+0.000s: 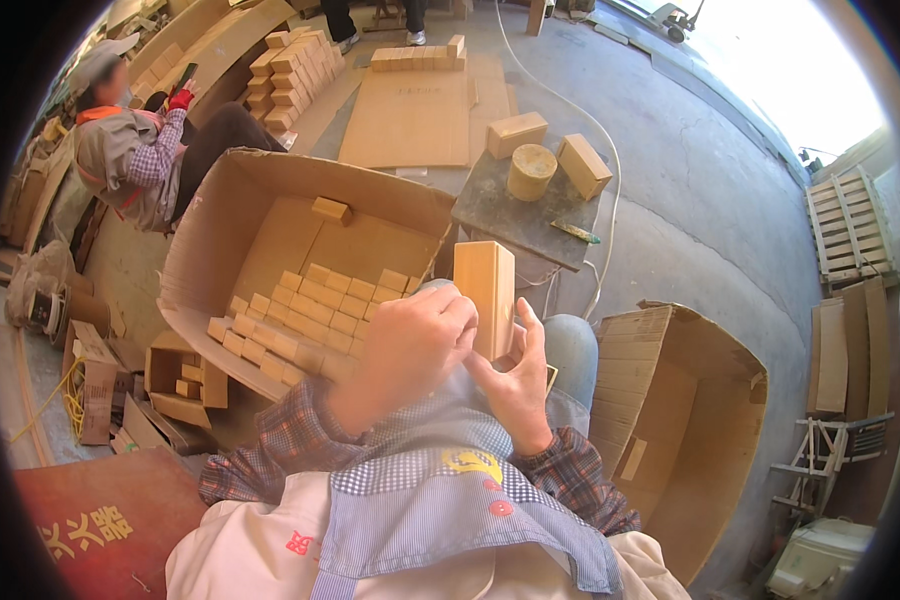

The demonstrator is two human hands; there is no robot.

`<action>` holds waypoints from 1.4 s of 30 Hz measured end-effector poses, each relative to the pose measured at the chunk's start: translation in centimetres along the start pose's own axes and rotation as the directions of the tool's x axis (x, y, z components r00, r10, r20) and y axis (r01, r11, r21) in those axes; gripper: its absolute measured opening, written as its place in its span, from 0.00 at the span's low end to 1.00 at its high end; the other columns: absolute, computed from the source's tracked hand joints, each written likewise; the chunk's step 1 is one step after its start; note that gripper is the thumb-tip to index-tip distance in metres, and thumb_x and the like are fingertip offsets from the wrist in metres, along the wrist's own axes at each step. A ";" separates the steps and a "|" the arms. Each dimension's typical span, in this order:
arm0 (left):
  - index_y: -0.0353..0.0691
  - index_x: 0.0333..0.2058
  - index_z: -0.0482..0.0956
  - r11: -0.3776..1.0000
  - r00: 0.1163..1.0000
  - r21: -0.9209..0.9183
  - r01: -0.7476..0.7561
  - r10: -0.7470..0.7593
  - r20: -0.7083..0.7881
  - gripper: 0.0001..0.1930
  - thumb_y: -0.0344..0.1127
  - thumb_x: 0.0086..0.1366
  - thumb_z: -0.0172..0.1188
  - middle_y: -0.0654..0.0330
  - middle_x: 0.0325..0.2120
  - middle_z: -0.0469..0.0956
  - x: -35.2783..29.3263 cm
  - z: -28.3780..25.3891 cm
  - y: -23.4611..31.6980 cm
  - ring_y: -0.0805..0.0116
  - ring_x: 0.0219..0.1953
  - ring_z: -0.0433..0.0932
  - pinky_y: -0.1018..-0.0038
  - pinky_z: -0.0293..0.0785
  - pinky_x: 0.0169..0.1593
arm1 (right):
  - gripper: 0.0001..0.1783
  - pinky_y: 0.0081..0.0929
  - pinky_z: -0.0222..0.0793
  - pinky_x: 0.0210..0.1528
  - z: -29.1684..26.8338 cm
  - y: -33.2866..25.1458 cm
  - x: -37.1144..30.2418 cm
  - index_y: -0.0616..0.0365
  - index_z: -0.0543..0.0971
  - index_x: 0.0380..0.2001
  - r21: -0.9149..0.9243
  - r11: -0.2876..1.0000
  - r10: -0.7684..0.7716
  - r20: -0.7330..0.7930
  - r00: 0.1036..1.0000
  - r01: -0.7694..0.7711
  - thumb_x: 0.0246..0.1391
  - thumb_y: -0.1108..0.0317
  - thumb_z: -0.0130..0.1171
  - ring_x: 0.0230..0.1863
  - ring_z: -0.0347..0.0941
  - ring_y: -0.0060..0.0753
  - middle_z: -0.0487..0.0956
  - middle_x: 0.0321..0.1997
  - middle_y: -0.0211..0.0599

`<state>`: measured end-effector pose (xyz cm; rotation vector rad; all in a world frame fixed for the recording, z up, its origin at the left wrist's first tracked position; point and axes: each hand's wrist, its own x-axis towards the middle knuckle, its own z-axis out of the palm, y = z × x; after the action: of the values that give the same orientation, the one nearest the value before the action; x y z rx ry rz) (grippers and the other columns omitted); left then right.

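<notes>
An upright, smooth wooden block (481, 295), pale on its left face and darker on its right, is held up over my lap. My right hand (518, 385) supports its lower end, with the thumb in front and the fingers behind and along the right side. Against the block's left edge is my left hand (420, 335), its fingers curled together in a pinch. Whatever may be between those fingers is hidden. Rows of similar wooden blocks (315, 305) lie in the large open cardboard box (240, 200) in front of me to the left.
A small dark table (520, 225) bears two blocks, a round yellowish tub (532, 172) and a green-handled tool (576, 233). To my right stands another open carton (705, 430). A seated person (130, 150) is at the far left, near stacked blocks (295, 80). A cable (610, 150) crosses the floor.
</notes>
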<state>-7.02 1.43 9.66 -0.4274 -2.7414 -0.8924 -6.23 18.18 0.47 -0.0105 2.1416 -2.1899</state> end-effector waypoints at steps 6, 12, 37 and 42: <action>0.40 0.31 0.80 0.947 0.900 -0.013 0.321 -0.301 0.314 0.04 0.30 0.60 0.67 0.57 0.29 0.80 -5.4 1.8 -4.8 0.55 0.32 0.83 0.64 0.78 0.35 | 0.54 0.35 0.71 0.66 -0.8 -1.2 -0.1 0.68 0.47 0.76 0.232 0.958 0.145 0.126 0.981 -0.172 0.56 0.75 0.71 0.63 0.75 0.36 0.74 0.63 0.49; 0.42 0.33 0.77 0.953 0.916 0.093 0.289 -0.303 0.262 0.10 0.38 0.61 0.69 0.58 0.30 0.80 -10.1 6.3 -8.1 0.54 0.33 0.81 0.59 0.75 0.35 | 0.55 0.39 0.71 0.66 -1.3 -2.1 -0.1 0.68 0.46 0.76 0.345 0.882 0.254 0.227 0.940 -0.321 0.56 0.75 0.71 0.64 0.73 0.40 0.73 0.64 0.52; 0.40 0.68 0.64 0.204 0.748 -0.868 0.454 -0.616 0.247 0.28 0.43 0.75 0.62 0.57 0.54 0.76 -4.9 8.5 -8.4 0.72 0.53 0.77 0.73 0.76 0.55 | 0.21 0.48 0.73 0.49 -4.6 1.5 2.1 0.60 0.80 0.36 -0.912 0.309 0.247 0.352 0.903 0.271 0.46 0.55 0.71 0.42 0.82 0.52 0.84 0.36 0.47; 0.36 0.69 0.63 0.324 0.803 -0.858 0.399 -0.576 0.156 0.34 0.47 0.74 0.64 0.52 0.56 0.75 -4.2 9.9 -9.1 0.65 0.59 0.73 0.68 0.71 0.63 | 0.15 0.50 0.76 0.43 -5.4 0.8 1.8 0.60 0.78 0.34 -0.822 0.450 0.317 0.512 0.799 0.349 0.49 0.60 0.65 0.40 0.82 0.57 0.83 0.33 0.51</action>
<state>-7.42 -0.48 -4.32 0.4197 -1.9921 -2.3643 -8.32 23.46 -0.56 -0.7017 2.4973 -0.5393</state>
